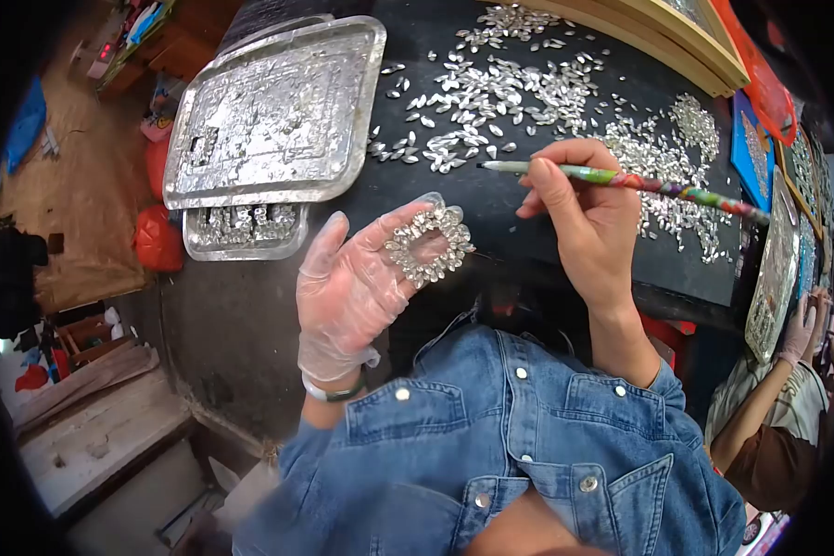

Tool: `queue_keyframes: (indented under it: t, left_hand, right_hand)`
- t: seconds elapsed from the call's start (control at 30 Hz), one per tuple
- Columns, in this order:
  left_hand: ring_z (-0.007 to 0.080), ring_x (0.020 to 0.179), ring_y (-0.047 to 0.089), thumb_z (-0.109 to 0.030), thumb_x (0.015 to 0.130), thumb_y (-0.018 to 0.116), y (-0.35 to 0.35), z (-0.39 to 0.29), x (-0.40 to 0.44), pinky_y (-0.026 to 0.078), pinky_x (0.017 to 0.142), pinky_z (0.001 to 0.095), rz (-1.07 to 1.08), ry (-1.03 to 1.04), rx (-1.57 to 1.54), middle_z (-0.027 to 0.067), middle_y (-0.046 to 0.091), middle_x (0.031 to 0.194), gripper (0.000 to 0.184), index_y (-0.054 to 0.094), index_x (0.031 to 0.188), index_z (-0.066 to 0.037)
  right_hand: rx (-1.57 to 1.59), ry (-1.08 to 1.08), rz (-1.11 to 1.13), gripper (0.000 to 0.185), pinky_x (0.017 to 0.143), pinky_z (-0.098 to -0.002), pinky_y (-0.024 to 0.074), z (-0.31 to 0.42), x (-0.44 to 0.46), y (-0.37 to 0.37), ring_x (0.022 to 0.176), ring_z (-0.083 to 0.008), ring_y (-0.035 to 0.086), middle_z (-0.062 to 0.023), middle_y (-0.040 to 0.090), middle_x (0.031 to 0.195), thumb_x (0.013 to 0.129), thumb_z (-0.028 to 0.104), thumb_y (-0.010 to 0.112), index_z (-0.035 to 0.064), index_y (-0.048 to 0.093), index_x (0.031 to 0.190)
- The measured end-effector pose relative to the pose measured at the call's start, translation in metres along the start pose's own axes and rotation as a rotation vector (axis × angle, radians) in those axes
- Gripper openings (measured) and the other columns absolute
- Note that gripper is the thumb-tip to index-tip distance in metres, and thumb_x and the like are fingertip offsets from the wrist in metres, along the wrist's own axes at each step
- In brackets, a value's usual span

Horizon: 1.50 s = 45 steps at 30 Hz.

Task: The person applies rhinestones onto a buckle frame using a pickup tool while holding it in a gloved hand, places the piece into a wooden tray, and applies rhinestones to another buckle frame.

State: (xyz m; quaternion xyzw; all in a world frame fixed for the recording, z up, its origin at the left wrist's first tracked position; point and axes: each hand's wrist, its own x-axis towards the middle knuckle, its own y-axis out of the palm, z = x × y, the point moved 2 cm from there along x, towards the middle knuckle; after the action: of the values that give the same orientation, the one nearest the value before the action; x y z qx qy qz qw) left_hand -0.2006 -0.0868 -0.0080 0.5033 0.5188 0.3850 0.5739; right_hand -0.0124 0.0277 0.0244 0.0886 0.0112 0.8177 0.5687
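Glittering ring (401,250) laid over your spread left hand (350,301), patterned stick (663,187) in your right hand (591,227).
Your gloved palm faces up, seemingly so the ring shows fully; your bare right fingers pinch the stick pen-like, probably for fine control. Faceted, leaf-shaped stones (551,97) lie loose on the dark, smooth bench (486,199), beside glossy, clear-rimmed trays (366,120).
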Motion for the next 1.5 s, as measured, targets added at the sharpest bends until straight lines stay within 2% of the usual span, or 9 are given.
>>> queue_keyframes:
  t: [0.17,0.33,0.47,0.63,0.8,0.97,1.3,1.4,1.5]
  left_hand:
    - [0.0458,0.133,0.033,-0.037,0.098,0.033,-0.007,-0.005,0.002,0.028,0.112,0.0496,0.137,-0.069,-0.057,0.0383,0.025,0.143,0.069,0.02,0.141,0.016]
    - [0.0464,0.133,0.032,-0.036,0.098,0.034,-0.01,-0.007,0.002,0.029,0.112,0.0496,0.19,-0.108,-0.073,0.0381,0.02,0.146,0.071,0.016,0.142,0.016]
    - [0.0472,0.132,0.033,-0.039,0.097,0.038,-0.008,-0.006,-0.001,0.049,0.096,0.0464,0.062,-0.019,-0.036,0.043,0.008,0.145,0.074,0.013,0.144,0.013]
    - [0.0478,0.132,0.032,-0.039,0.096,0.04,0.01,-0.004,-0.008,0.049,0.095,0.0472,-0.097,0.068,0.066,0.0424,0.013,0.145,0.076,0.011,0.145,0.011]
    - [0.048,0.132,0.032,-0.039,0.096,0.04,-0.014,-0.01,-0.018,0.049,0.094,0.0489,0.134,0.056,-0.049,0.0415,0.019,0.143,0.077,0.009,0.145,0.011]
    - [0.045,0.129,0.037,-0.04,0.095,0.042,-0.016,-0.004,-0.013,0.04,0.105,0.0443,0.203,0.041,-0.041,0.0348,0.023,0.146,0.077,0.013,0.144,0.014]
    - [0.0464,0.135,0.028,-0.039,0.096,0.04,-0.008,-0.001,-0.009,0.047,0.097,0.0488,-0.047,0.09,-0.006,0.0395,0.012,0.147,0.078,0.007,0.145,0.011]
    - [0.0467,0.136,0.027,-0.038,0.096,0.04,-0.011,-0.001,-0.006,0.045,0.1,0.0486,0.014,0.064,-0.023,0.0397,0.008,0.147,0.078,0.006,0.145,0.011]
    - [0.0469,0.136,0.026,-0.038,0.096,0.04,-0.01,-0.001,-0.001,0.043,0.102,0.0483,0.077,0.043,-0.035,0.04,0.005,0.148,0.077,0.006,0.145,0.011]
  right_hand:
    - [-0.109,-0.022,0.056,0.011,0.06,-0.0211,0.0487,0.01,0.023,0.017,0.063,-0.0117,0.058,-0.0089,0.062,0.08,0.089,0.002,0.061,-0.0022,0.058,0.099]
    - [-0.349,-0.156,0.275,0.017,0.061,-0.0208,0.0473,0.021,0.052,0.024,0.064,-0.0099,0.057,-0.0051,0.064,0.08,0.086,-0.001,0.062,0.0013,0.06,0.103]
    - [-0.745,-0.192,0.477,0.019,0.067,-0.0251,0.0485,0.028,0.059,0.004,0.072,-0.014,0.06,-0.0041,0.065,0.091,0.086,0.004,0.061,0.0053,0.061,0.105]
    - [-1.013,-0.443,0.762,0.019,0.076,-0.0307,0.049,0.017,0.066,0.021,0.086,-0.0209,0.06,-0.0053,0.062,0.104,0.088,0.013,0.058,0.0068,0.06,0.106]
    - [-1.1,-0.771,0.683,0.037,0.09,-0.033,0.0421,-0.011,0.062,0.06,0.098,-0.0249,0.057,-0.0098,0.057,0.11,0.088,0.019,0.057,0.0077,0.049,0.122]
    - [-1.143,-0.688,0.725,0.043,0.092,-0.0339,0.0401,-0.027,0.066,0.076,0.101,-0.0248,0.058,-0.0116,0.058,0.112,0.088,0.018,0.057,0.0075,0.046,0.128]
    - [-1.031,-0.539,0.919,0.045,0.098,-0.04,0.0407,0.001,0.054,0.013,0.104,-0.0264,0.061,-0.0095,0.062,0.113,0.087,0.012,0.057,0.0083,0.048,0.131]
    - [-1.008,-0.506,0.778,0.036,0.097,-0.0404,0.0435,0.023,0.046,-0.018,0.101,-0.0268,0.063,-0.0066,0.064,0.11,0.089,0.012,0.056,0.0073,0.055,0.125]
    - [-0.589,-0.143,0.418,0.026,0.087,-0.034,0.0489,0.033,0.047,-0.042,0.097,-0.0209,0.063,-0.0054,0.066,0.105,0.093,0.011,0.054,0.0062,0.061,0.118]
